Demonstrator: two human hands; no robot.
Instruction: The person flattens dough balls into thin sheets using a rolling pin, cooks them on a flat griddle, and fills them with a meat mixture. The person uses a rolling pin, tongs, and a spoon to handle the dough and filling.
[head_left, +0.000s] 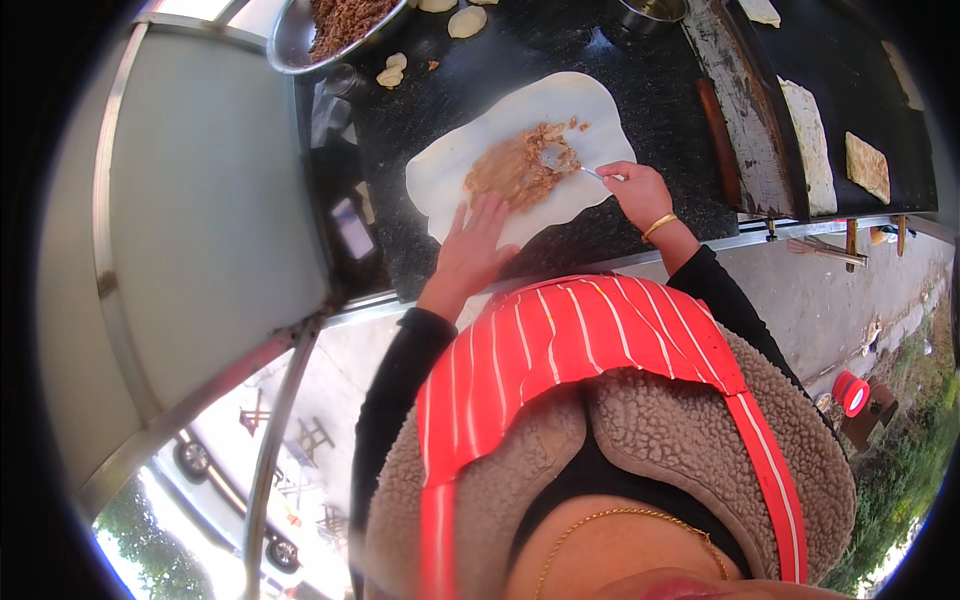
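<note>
A thin sheet of dough (442, 180) lies spread out on the black worktop (667, 142). Brown minced filling (502, 169) covers its middle, smooth on the left and lumpier on the right. My right hand (637, 193) grips the thin handle of a metal spoon (556, 157), whose bowl rests in the filling. With fingers apart, my left hand (478, 244) lies over the near edge of the dough, its fingertips at the border of the filling. It holds nothing.
A metal bowl of minced filling (349, 26) stands at the far left. Dough pieces (466, 22) lie near it, and a phone (352, 229) sits left of the worktop. A metal pot (652, 11) is at the back. On the right griddle (832, 112) lie flatbreads (868, 166).
</note>
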